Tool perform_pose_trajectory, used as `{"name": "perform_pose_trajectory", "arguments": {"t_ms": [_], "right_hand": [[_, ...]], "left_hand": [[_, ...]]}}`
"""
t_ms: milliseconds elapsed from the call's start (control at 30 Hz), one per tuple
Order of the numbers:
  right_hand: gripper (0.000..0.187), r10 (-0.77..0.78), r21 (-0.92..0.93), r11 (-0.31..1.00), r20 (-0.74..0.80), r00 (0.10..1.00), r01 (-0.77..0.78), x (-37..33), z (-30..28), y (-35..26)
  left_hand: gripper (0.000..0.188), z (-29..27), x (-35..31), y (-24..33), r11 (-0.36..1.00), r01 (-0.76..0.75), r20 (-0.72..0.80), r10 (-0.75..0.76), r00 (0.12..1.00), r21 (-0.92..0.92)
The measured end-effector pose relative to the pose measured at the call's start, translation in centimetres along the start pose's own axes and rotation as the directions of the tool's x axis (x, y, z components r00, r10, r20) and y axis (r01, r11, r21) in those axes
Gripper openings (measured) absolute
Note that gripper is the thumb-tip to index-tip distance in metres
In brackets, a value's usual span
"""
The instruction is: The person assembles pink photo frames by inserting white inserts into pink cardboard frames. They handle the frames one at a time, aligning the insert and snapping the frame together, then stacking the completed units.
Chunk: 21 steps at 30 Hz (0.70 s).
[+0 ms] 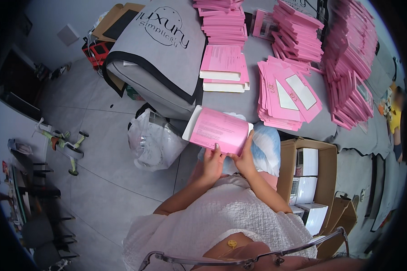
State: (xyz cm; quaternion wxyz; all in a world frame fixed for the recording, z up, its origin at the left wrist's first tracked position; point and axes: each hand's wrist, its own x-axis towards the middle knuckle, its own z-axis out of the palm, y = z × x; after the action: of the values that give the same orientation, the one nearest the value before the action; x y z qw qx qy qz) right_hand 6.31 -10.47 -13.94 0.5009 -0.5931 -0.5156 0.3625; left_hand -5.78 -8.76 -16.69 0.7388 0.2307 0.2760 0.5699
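Note:
Between both hands is a pink cardboard box [219, 128] with small print on its face and white flaps at its ends, held over my lap. My left hand [213, 163] grips its near edge, thumb on the printed side. At the near right corner, my right hand [244, 158] closes on the same box, its thumb and fingers along the edge. Beyond, two pink boxes with white open ends [220, 74] lie on the grey sofa seat. To their right is a fanned pile of flat pink boxes [285, 95] with pale windows.
Tall stacks of pink boxes [224, 20], [298, 34] and a leaning one [350, 49] stand farther back on the sofa. A white plastic bag [151, 140] sits on the floor to the left. An open carton [330, 165] with white boxes stands at my right. A child's tricycle [68, 147] is far left.

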Motion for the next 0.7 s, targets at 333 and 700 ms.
{"name": "perform_pose_trajectory", "arguments": {"t_ms": [333,700], "right_hand": [[0.072,-0.434,-0.513,0.710,0.220,0.873,0.482,0.1,-0.7,-4.2],[0.047,-0.328,-0.638,0.418,0.558,0.762,0.647,3.7,4.1,1.4]], "left_hand": [[0.024,-1.4,-0.4,0.6,0.959,0.072,-0.084,-0.051,0.995,0.274],[0.024,-4.7,-3.9,2.9,0.912,0.410,-0.327,-0.395,0.859,-0.022]]}}
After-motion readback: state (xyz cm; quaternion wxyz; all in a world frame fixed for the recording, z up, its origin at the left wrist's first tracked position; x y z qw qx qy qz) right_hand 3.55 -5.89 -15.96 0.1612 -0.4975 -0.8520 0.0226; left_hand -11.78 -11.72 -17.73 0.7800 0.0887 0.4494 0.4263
